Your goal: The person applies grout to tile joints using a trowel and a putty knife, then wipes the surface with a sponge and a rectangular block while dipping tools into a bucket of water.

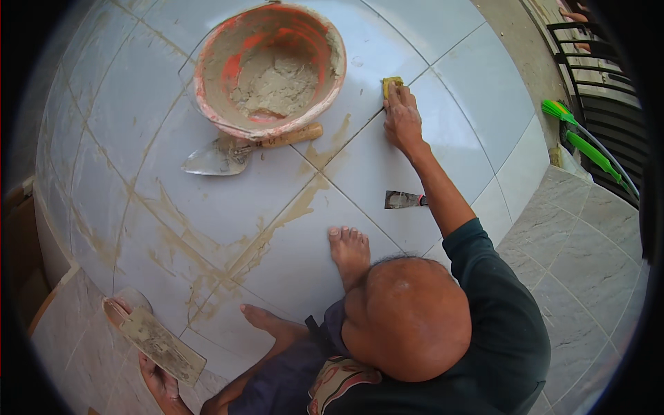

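My right hand (401, 117) presses a small yellow sponge (391, 83) onto a white floor tile (449, 117). My left hand (159, 377), low at the left, grips a mortar-smeared rectangular float (155, 335), tilted and partly covering the fingers. A red bucket (325, 97), coated inside with grey mortar (273, 86), stands left of the sponge. A trowel (218, 155) with a wooden handle lies just below the bucket. A putty knife (404, 199) lies beside my right forearm. Beige smears (297, 204) run along several joints.
My bare feet (346, 245) and knee (408, 315) occupy the lower middle. Grey marbled tiles (581, 277) border both lower sides. At the right are a black metal grille (602, 111), green long-handled tools (588, 149) and part of another person's bare limb (574, 15). A brown edge (21, 249) is at the left.
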`<state>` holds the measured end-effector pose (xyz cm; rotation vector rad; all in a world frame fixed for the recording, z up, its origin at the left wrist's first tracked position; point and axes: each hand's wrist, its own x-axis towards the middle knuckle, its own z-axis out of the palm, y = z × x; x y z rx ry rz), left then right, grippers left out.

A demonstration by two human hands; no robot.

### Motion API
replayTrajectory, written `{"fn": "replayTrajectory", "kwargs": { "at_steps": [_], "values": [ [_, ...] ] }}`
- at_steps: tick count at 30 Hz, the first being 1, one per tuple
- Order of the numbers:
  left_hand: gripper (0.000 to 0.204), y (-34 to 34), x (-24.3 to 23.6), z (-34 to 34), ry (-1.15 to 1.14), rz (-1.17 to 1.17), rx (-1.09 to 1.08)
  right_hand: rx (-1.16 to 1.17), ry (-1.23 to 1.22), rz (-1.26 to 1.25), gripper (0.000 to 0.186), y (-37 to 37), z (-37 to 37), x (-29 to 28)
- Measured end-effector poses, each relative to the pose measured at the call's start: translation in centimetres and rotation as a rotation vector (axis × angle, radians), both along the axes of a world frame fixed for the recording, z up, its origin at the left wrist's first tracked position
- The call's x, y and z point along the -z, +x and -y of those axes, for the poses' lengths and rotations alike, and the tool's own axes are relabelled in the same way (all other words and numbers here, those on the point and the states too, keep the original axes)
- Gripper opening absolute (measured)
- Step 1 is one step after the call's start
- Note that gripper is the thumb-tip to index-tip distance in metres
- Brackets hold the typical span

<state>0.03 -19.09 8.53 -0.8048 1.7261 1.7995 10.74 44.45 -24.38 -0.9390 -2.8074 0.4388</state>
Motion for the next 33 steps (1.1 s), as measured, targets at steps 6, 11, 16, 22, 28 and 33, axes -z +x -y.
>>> {"fn": "replayTrajectory", "kwargs": {
  "at_steps": [6, 11, 16, 22, 28, 33],
  "values": [
    [0.050, 1.0, -0.3, 0.3, 0.012, 0.003, -0.017, -0.203, -0.148, -0.080, 0.061, 1.6, 11.3, -0.7],
    [0.054, 1.7, -0.3, 0.9, -0.057, -0.002, -0.024, -0.314, -0.287, -0.106, 0.063, 2.7, 18.5, -2.4],
    [0.055, 2.3, -0.9, 0.8, -0.021, 0.004, -0.047, -0.332, -0.813, -0.063, 0.042, 2.8, 18.0, -4.3],
    [0.063, 4.4, -3.3, 0.5, -0.154, -0.046, -0.054, 0.150, -0.432, -0.362, 0.031, 2.9, -2.5, -1.7],
    [0.058, 4.3, -1.7, 3.6, -0.147, -0.119, 0.050, 0.041, -0.097, -0.050, 0.034, 2.1, -8.5, 0.9],
    [0.055, 4.2, -2.0, 1.3, -0.108, -0.034, -0.018, -0.104, -0.386, -0.043, 0.034, 2.5, 7.6, -2.0]
  ]
}}
